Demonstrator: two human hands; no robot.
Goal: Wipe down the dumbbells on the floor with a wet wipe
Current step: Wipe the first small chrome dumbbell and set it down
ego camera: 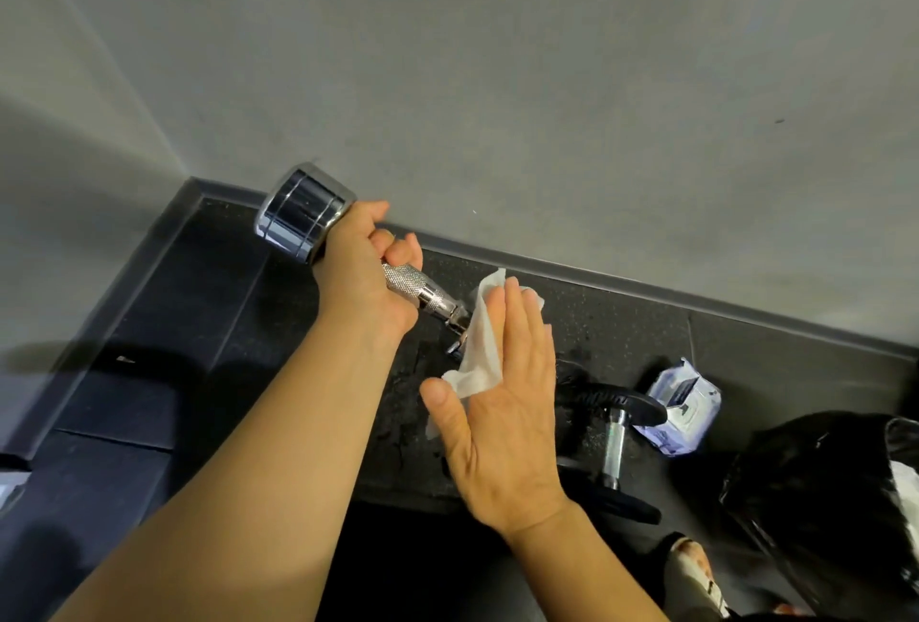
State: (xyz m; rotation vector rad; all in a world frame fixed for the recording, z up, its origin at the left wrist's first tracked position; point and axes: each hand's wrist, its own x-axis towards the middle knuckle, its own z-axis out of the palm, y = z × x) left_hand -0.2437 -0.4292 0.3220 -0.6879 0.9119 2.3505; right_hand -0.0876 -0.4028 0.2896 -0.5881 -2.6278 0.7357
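Dark rubber floor [224, 303] along a grey wall; black bag [820, 487] at right. Chrome dumbbell [303, 211] held tilted above the floor. Left hand [363, 273]: fingers curled round its knurled handle. Right hand [502, 402]: flat, fingers straight, pressing a white wipe [480, 338] against the dumbbell's lower end. Black dumbbell [616, 442] lies on the floor, wipe pack [684, 402] just beside it.
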